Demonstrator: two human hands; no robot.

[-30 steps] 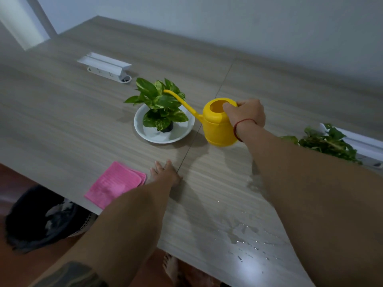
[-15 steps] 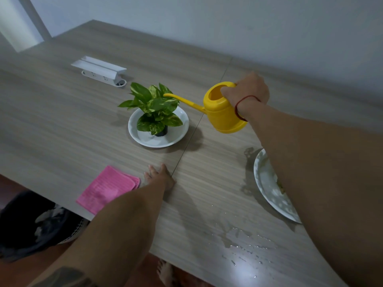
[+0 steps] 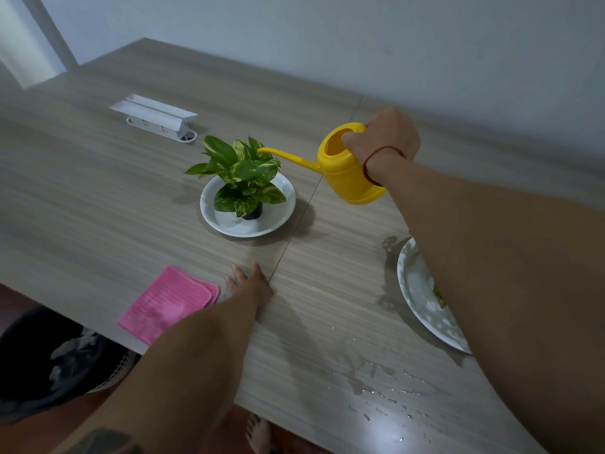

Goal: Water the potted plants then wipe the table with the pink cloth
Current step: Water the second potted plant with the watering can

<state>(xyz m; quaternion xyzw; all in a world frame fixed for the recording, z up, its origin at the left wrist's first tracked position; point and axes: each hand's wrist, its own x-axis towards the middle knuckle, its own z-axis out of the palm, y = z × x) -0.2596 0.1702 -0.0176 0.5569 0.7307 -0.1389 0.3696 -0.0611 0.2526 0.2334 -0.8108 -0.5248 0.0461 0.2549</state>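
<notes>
Hands first: my right hand (image 3: 388,139) is closed around the handle of the yellow watering can (image 3: 347,168) and holds it in the air, tipped to the left so that the tip of its long spout (image 3: 288,156) sits among the upper leaves of the potted plant (image 3: 242,178). My left hand (image 3: 250,285) lies flat and open on the bench (image 3: 98,198), fingers spread, holding nothing, just beside the right edge of the pink cloth (image 3: 168,304).

The plant stands in a small dark pot on a white saucer (image 3: 278,217) near the middle of the bench. I cannot tell whether water is leaving the spout. At the right, a second white dish (image 3: 422,303) shows beside my forearm, flecked with droplets; what it holds is mostly hidden. Spilled water (image 3: 370,378) lies on the near part of the bench, with scattered drops to its right.

By my judgement the watering stage is in hand at this plant and the dish on the right looks already wetted. The wiping stage is not begun: the cloth lies folded and flat near the near-left edge, and the puddle remains. A white power strip (image 3: 157,121) lies at the far left.
</notes>
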